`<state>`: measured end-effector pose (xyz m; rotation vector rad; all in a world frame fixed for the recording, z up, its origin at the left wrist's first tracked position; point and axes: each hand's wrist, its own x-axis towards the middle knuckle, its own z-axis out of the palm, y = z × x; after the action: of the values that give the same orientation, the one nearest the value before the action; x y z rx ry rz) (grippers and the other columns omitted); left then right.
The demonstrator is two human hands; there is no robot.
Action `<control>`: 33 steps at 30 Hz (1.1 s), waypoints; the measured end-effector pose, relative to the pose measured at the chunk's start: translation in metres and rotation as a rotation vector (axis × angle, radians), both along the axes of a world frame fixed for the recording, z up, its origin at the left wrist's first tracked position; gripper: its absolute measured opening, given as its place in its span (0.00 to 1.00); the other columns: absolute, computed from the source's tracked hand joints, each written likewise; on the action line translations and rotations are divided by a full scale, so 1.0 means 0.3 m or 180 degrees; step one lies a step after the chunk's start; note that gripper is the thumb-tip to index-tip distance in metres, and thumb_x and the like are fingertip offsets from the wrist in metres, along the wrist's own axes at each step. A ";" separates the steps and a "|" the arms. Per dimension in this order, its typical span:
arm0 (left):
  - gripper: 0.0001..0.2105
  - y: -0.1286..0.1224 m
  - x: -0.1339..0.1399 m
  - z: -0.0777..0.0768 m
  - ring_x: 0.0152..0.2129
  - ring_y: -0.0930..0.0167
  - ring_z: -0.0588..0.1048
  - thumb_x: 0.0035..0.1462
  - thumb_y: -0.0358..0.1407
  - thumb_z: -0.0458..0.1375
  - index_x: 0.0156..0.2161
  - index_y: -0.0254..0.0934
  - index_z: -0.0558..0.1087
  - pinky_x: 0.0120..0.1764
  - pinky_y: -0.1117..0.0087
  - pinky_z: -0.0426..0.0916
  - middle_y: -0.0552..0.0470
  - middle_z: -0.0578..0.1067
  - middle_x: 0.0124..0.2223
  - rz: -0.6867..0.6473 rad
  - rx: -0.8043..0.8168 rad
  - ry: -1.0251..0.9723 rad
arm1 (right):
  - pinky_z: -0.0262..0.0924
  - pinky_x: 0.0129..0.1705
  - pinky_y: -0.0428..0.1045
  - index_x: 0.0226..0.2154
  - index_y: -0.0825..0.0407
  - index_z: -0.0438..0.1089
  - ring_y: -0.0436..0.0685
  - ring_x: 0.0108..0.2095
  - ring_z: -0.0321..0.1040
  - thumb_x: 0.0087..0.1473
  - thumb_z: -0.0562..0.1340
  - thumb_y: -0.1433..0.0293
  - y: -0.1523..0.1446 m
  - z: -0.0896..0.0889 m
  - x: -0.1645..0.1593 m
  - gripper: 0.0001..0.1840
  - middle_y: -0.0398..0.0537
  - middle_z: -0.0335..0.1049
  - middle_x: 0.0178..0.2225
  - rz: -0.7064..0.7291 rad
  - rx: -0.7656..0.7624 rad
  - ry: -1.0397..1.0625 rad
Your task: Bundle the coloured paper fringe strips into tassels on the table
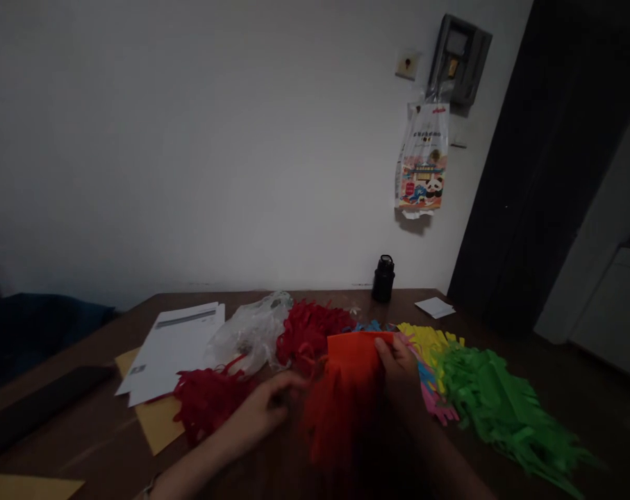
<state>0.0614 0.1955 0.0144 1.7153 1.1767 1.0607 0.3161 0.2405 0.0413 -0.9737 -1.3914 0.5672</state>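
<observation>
My right hand grips the uncut top edge of an orange fringed paper, thumb in front. Its cut strips hang down over the table's front and blur toward the bottom. Beside those strips, on the left, is my left hand, with fingers curled toward the fringe. Motion smears its fingertips, so whether they pinch a strip is unclear. Red fringed paper lies in two heaps: one left of my left hand, the other behind the orange piece.
White printed sheets lie over a yellow envelope on the left. A crumpled clear plastic bag sits beside them. Yellow and green fringed paper spread rightward. A black bottle stands near the wall.
</observation>
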 end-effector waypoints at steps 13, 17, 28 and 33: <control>0.21 -0.088 0.141 0.027 0.17 0.76 0.60 0.46 0.55 0.63 0.25 0.35 0.71 0.21 0.76 0.53 0.59 0.66 0.20 0.0065 -0.0658 -0.1003 | 0.64 0.41 0.52 0.40 0.52 0.69 0.59 0.40 0.69 0.56 0.56 0.62 -0.009 -0.056 -0.071 0.13 0.49 0.73 0.39 0.0383 0.0010 -0.0486; 0.23 -0.082 0.150 -0.001 0.16 0.78 0.56 0.42 0.55 0.65 0.23 0.36 0.67 0.20 0.76 0.49 0.62 0.61 0.18 0.0414 -0.0867 -0.1378 | 0.58 0.49 0.56 0.47 0.52 0.66 0.61 0.47 0.64 0.59 0.56 0.66 -0.050 -0.042 -0.061 0.14 0.54 0.69 0.46 -0.0355 0.1133 -0.1024; 0.16 -0.081 0.143 -0.041 0.28 0.66 0.74 0.48 0.49 0.64 0.32 0.36 0.78 0.33 0.71 0.67 0.52 0.78 0.28 0.0283 -0.0491 -0.1324 | 0.56 0.38 0.52 0.34 0.50 0.66 0.58 0.34 0.66 0.52 0.66 0.65 -0.156 -0.102 -0.160 0.09 0.46 0.71 0.32 0.0619 0.1320 -0.2321; 0.17 -0.078 0.129 -0.060 0.26 0.67 0.73 0.47 0.50 0.64 0.31 0.36 0.78 0.30 0.72 0.66 0.53 0.77 0.27 0.0433 -0.0422 -0.1163 | 0.55 0.37 0.51 0.33 0.51 0.65 0.56 0.32 0.66 0.52 0.62 0.73 -0.143 -0.107 -0.155 0.04 0.45 0.70 0.30 0.0658 0.1277 -0.2070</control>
<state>0.1002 0.1720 -0.0036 1.2868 1.1096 1.2846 0.2698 0.1976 0.0092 -0.7110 -2.1049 0.0945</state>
